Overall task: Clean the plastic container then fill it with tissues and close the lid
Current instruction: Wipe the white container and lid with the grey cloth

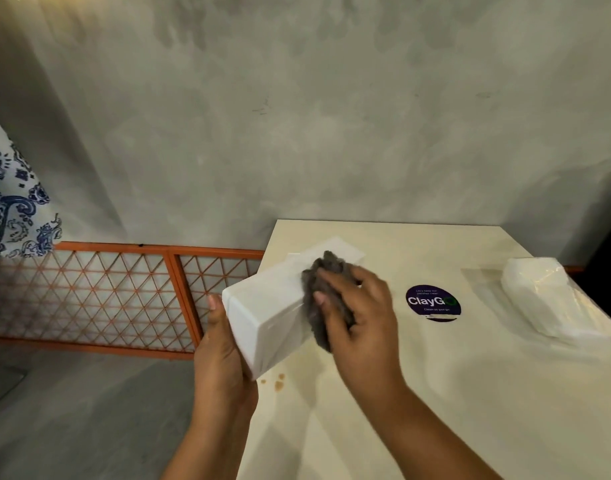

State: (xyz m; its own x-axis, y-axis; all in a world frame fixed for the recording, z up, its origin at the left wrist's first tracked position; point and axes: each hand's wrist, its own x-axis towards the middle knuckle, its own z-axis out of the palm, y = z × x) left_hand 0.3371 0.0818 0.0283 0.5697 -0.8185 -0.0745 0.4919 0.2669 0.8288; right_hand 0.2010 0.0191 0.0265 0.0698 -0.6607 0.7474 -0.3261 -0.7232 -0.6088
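A white plastic container [262, 306], a long box, is tilted over the left edge of the cream table [470, 393]. My left hand [221, 355] grips its near end from below, thumb up on the left side. My right hand [356, 313] holds a crumpled grey cloth [326, 271] and presses it on the container's upper face. A flat white piece [335, 249], perhaps the lid, lies on the table just behind the container. A stack of white tissues in clear plastic wrap [546, 296] sits at the table's right edge.
A round purple sticker [433, 301] is stuck on the table between the container and the tissues. Small brown stains [279, 382] mark the table near its left edge. An orange lattice screen [124, 292] stands left of the table, against a grey wall.
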